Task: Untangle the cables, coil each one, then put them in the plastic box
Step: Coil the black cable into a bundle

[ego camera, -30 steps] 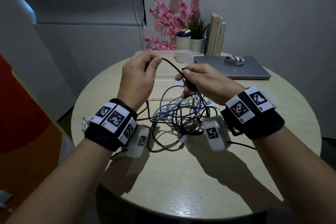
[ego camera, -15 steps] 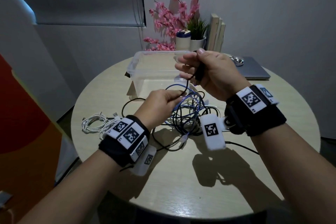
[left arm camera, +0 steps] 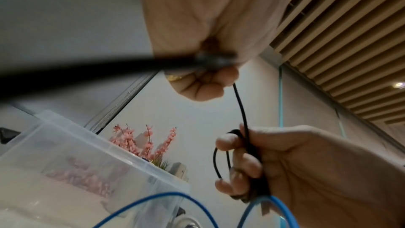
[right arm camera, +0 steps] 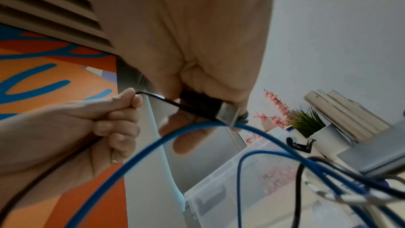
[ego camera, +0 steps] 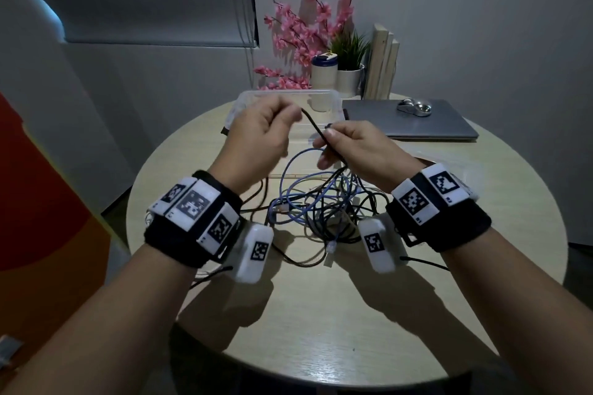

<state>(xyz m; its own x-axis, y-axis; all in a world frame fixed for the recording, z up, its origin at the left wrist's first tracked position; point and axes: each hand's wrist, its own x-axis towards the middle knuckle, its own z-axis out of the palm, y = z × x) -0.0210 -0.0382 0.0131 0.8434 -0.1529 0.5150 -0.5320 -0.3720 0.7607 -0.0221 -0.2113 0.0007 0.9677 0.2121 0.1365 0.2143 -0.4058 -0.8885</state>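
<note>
Over the round table (ego camera: 321, 314), both hands are raised above a tangle of blue and black cables (ego camera: 314, 202). My left hand (ego camera: 288, 115) pinches a thin black cable (ego camera: 313, 125) between thumb and forefinger. The cable runs down and right to my right hand (ego camera: 327, 144), whose curled fingers grip it. In the left wrist view the right hand (left arm camera: 241, 162) holds small loops of this black cable (left arm camera: 241, 107). The right wrist view shows the cable's black plug (right arm camera: 208, 108) under the right fingers and the left hand (right arm camera: 131, 100) on the cable. The clear plastic box (ego camera: 288, 94) stands behind the hands.
A closed grey laptop (ego camera: 410, 125) with a mouse (ego camera: 414, 106) lies at the back right. Pink flowers (ego camera: 305, 29), a potted plant (ego camera: 349, 48), a cup (ego camera: 324, 77) and books (ego camera: 382, 64) line the far edge. A loose clear connector (ego camera: 330, 247) lies near the tangle.
The left hand has risen from the tangle to in front of the box, drawing the black cable up. The right hand has dropped lower, still holding its end.
</note>
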